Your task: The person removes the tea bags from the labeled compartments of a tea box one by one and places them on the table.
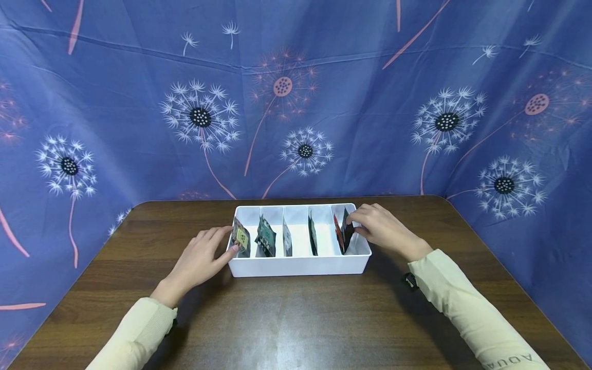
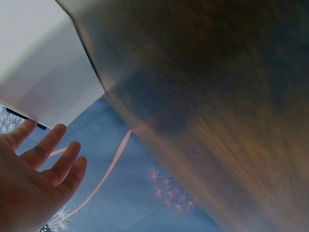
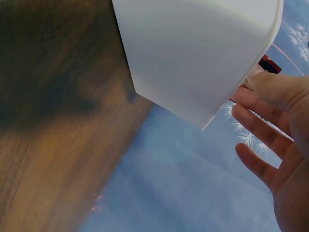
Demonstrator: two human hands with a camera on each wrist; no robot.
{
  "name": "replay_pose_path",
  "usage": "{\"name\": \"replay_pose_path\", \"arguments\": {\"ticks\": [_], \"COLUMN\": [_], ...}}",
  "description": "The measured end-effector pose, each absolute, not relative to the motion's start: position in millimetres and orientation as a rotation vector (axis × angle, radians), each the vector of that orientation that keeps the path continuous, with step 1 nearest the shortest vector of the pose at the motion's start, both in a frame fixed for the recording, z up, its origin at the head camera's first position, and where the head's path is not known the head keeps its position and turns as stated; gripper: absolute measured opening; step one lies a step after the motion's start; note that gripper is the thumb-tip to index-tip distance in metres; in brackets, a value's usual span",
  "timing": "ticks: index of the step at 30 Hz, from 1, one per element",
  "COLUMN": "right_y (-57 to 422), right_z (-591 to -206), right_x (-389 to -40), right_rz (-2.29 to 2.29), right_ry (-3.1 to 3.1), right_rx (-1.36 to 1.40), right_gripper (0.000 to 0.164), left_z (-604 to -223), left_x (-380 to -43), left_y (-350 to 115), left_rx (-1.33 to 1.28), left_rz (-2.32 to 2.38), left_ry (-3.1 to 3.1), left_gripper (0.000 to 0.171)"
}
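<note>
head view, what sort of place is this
Probably an indoor work or filming corner, though the wider room isn't shown: a brown table stands before a blue cloth printed with dandelions, and on the table is a white box holding small packets.

Blue cloth (image 1: 370,164) behind – white, pink dandelions (image 1: 200,117); brown wood-grain table (image 1: 296,303) – soft glare (image 1: 277,339) near front.

packets (image 1: 265,238) in box (image 1: 299,266) on table (image 1: 296,318)
</note>
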State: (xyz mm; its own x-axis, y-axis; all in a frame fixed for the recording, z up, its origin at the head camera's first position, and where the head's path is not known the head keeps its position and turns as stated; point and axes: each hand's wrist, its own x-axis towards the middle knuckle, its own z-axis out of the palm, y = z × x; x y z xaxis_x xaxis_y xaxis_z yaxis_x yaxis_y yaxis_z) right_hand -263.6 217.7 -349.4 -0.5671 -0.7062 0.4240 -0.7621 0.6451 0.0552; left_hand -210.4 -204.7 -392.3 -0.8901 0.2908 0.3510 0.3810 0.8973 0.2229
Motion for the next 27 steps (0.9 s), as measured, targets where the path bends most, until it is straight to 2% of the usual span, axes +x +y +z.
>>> {"name": "replay_pose_path", "arguments": {"ticks": [27], "right_y": [223.2], "right_z": [-321.3], "right_x": [-265.9], "right_rz": [0.150], "right_ry": [-2.303], "right_rx": [1.070], "right_gripper": [0.018], "left_z": [-393.3], "left_x": [-211.0], "left_y": [-205.9], "left_rx": [-0.497], "left_rz": [-0.425], "left_ry": [-2.764], "left_gripper": [0.060]}}
